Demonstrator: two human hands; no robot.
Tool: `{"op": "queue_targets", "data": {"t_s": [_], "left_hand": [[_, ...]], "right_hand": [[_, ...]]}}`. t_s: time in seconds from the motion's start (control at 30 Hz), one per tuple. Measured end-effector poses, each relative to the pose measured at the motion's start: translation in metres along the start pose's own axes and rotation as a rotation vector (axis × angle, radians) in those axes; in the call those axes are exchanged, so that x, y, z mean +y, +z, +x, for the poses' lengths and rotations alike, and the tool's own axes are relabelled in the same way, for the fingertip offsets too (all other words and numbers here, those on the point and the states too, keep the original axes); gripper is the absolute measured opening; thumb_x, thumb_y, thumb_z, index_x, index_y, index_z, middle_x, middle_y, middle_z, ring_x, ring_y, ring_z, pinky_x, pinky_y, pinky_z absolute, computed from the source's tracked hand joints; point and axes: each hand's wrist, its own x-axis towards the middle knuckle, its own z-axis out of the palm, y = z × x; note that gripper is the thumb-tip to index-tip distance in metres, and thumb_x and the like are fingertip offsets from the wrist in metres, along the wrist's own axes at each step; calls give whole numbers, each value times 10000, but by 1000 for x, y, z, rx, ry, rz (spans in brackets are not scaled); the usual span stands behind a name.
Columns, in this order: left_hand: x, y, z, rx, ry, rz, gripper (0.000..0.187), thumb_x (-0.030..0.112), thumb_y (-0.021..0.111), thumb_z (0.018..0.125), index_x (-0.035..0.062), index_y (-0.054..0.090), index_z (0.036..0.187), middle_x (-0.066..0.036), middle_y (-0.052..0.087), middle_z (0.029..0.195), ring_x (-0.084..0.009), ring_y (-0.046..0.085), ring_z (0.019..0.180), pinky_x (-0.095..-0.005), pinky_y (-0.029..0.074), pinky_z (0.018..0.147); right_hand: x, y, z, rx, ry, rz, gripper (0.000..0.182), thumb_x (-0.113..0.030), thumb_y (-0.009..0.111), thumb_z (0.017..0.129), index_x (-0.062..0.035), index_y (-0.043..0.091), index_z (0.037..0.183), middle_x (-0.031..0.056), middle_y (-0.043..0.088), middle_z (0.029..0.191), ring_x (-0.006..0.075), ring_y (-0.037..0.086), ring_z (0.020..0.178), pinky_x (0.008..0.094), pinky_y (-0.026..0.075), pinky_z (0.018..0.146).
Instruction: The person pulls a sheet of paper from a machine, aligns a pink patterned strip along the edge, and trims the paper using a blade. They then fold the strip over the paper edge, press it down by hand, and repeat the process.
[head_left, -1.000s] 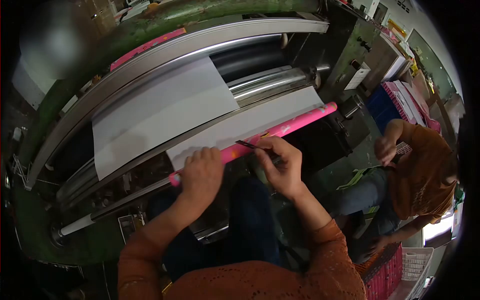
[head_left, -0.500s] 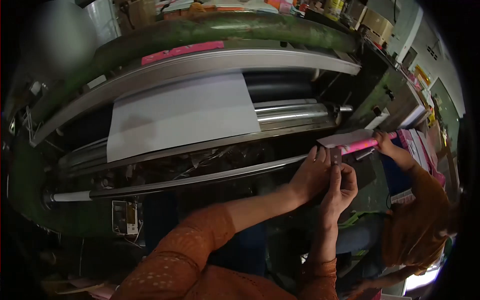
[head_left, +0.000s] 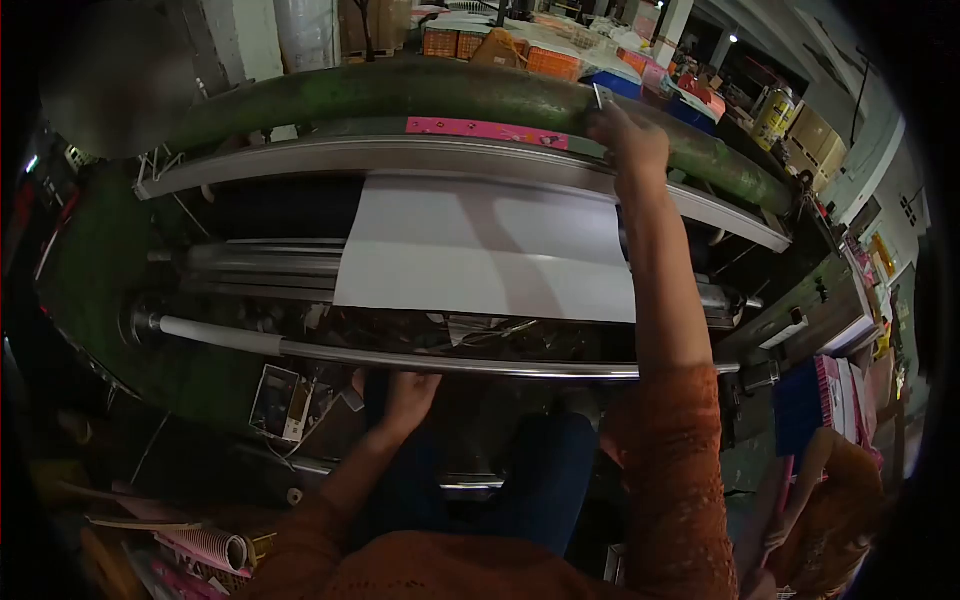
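My right hand is raised at the far side, over the green roller. Its fingers close on a small flat piece with a pale edge; blur hides its kind. Low in front of me, my left hand is just below a long shiny metal rod, its thumb apart and its fingertips right at the rod's underside. Between my hands a white sheet hangs over the machine's rollers. A pink printed strip lies behind the pale metal bar.
A co-worker in a brown top is at the lower right, beside a blue and pink stack. A small open box with wires sits below the rod. Orange crates stand behind the machine.
My right hand has gone from beside the pink roll up to the green roller. My left hand has moved left, under the rod. The pink roll has left the rod's right end. The view has shifted.
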Motion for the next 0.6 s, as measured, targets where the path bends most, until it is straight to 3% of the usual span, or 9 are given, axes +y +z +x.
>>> {"op": "queue_targets", "data": {"t_s": [0.1,0.17,0.2,0.3,0.33,0.37,0.4,0.47,0.6], "left_hand": [[-8,-21,23,243,161,-329,275,243,646,915,43,586,1094,-44,633,1005,-161,616,909,-306,508,731],[0,-37,37,314,-185,-573,350,325,657,899,48,591,1101,-70,641,974,-214,644,894,-361,539,779],[-26,-44,45,261,-11,-652,404,356,679,878,48,577,1120,-71,634,977,-217,639,882,-385,548,762],[-17,-55,42,287,-84,-730,395,347,681,878,57,574,1124,-72,629,988,-198,636,844,-361,546,741],[-36,-57,46,382,-115,-699,395,302,700,870,67,556,1153,-59,613,1006,-176,625,852,-340,546,723],[-53,-57,47,379,-116,-699,395,302,700,870,67,556,1153,-59,613,1006,-176,625,852,-340,546,723],[-67,-57,47,462,-148,-662,386,273,709,864,71,554,1154,-57,603,1018,-172,623,858,-327,542,707],[-28,-53,30,520,-189,-698,335,186,712,861,70,557,1135,-38,605,973,-148,622,850,-284,520,647],[-11,-54,5,454,-117,-665,249,179,684,883,72,587,1086,-42,631,930,-153,632,828,-277,507,651]], "right_hand": [[-8,-16,-125,-376,218,21,239,-248,611,895,-18,677,901,74,693,789,107,605,618,242,418,513],[14,-25,-209,-1104,664,-66,239,-222,597,912,-7,681,972,84,704,810,143,658,694,230,490,592],[46,-28,-245,-1197,767,-139,258,-226,597,914,-2,676,1012,87,708,869,152,666,714,245,489,570],[159,-73,-265,-527,933,248,331,-288,618,909,-47,611,1135,63,690,914,134,651,743,231,476,555],[177,-81,-253,-132,937,402,318,-301,635,903,-79,590,1127,36,659,868,126,630,744,221,473,551],[225,-100,-240,61,763,616,287,-278,647,898,-88,581,1103,35,626,895,155,616,770,274,509,611],[228,-105,-229,191,851,755,342,-250,657,893,-64,560,1163,64,608,1010,196,599,878,341,518,737],[236,-116,-224,173,617,581,427,-258,578,944,7,469,1261,153,552,1169,294,559,1063,413,475,968],[251,-122,-246,199,452,646,343,-190,619,912,29,551,1166,106,599,1096,233,587,996,380,506,880]]}}
